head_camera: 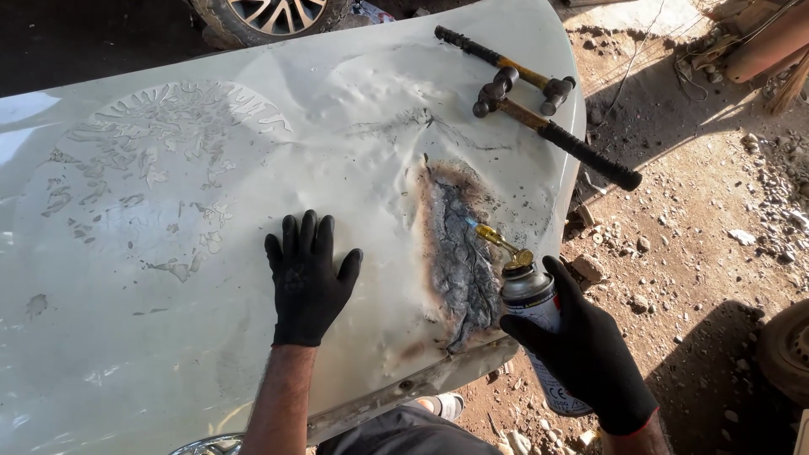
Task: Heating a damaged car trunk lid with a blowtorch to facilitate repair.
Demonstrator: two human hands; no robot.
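Note:
A dented, cream-coloured car body panel point(168, 278) fills most of the view. My left hand point(308, 278), in a black glove, lies flat on it with fingers spread. My right hand point(590, 350), also gloved, grips a gas canister torch point(531, 307) with a brass nozzle. The nozzle points at a scorched, blackened patch point(459, 257) near the panel's right edge. The patch is grey-black with a brown burnt rim.
Two body hammers point(539, 105) with black grips lie crossed on the panel's far right corner. Bare dirt with stones point(708, 244) lies to the right. A car wheel point(270, 17) shows at the top, part of a tyre point(788, 350) at the right edge.

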